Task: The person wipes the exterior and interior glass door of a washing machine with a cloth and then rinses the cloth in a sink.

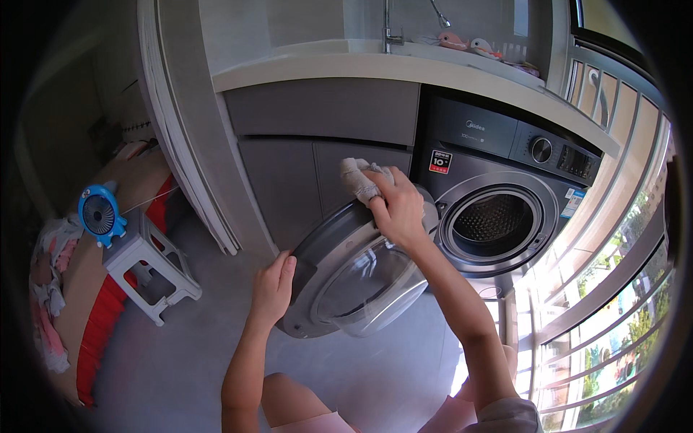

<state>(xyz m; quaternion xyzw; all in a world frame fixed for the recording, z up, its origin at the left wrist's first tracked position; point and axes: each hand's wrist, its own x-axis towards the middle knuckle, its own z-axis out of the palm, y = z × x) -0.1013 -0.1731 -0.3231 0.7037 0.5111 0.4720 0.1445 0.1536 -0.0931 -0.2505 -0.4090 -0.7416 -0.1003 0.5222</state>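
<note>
A dark grey Midea front-load washing machine (pixel 471 157) stands under the counter, its round door (pixel 338 270) swung wide towards me. My left hand (pixel 274 287) grips the door's outer edge, thumb on the near side. At the top of the door rim, my right hand (pixel 398 208) holds a bunched pale cloth (pixel 360 176) against the edge. The clear glass bowl (pixel 373 292) of the door bulges out below my right forearm. Inside the machine's opening, the perforated metal drum (pixel 490 216) shows.
Grey cabinets (pixel 319 111) sit under a pale countertop (pixel 325 67) with a tap (pixel 387 32) and toy fish (pixel 452 40). On the left, a blue fan (pixel 100 214) rests on a plastic stool (pixel 149 265) beside a red-edged bed (pixel 100 330). Window bars (pixel 595 325) line the right.
</note>
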